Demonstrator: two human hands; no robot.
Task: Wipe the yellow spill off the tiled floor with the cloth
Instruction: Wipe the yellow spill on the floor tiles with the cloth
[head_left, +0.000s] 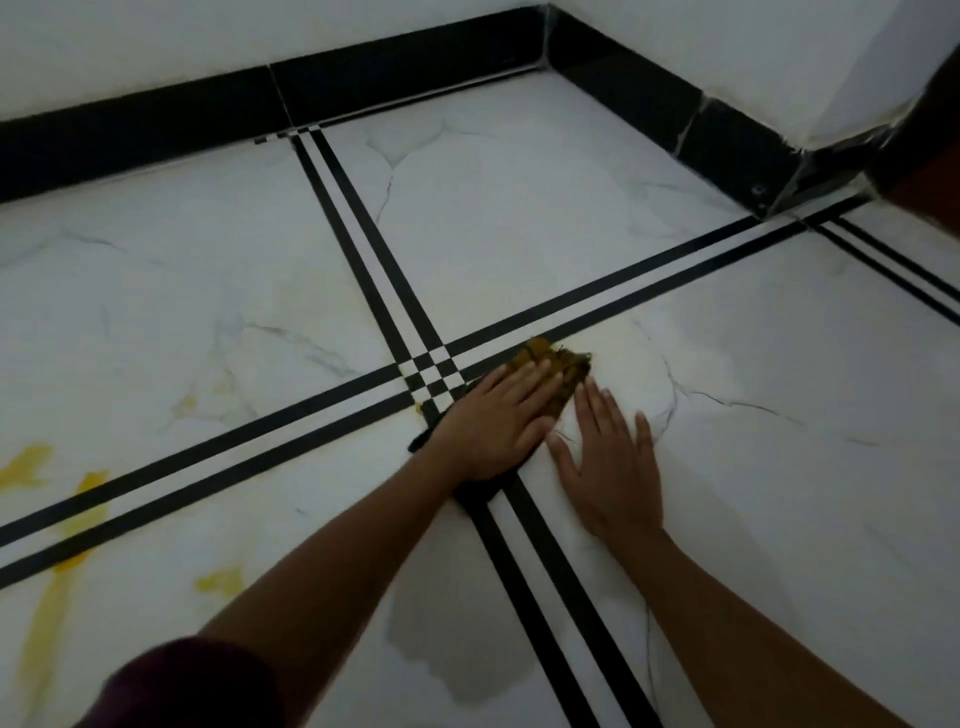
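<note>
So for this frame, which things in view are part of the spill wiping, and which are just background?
Part of the job:
- cloth, stained yellow, pressed flat under the left hand
- yellow spill, streaks at far left, not yet wiped
- right hand, flat on the tiled floor beside the cloth

Background:
- black skirting
- white wall
- wet patch near the camera

A single head-worn wide-angle camera looks forward and steeply down from above the tiled floor (519, 218), close enough that both forearms reach in from the bottom edge and the left hand (498, 421) and right hand (608, 462) sit near the centre of the frame. It faces a corner of the room, where the black skirting (395, 85) runs along the top and bends at the upper right, its lines curved by the lens. There is no second view to share anything with.
</note>
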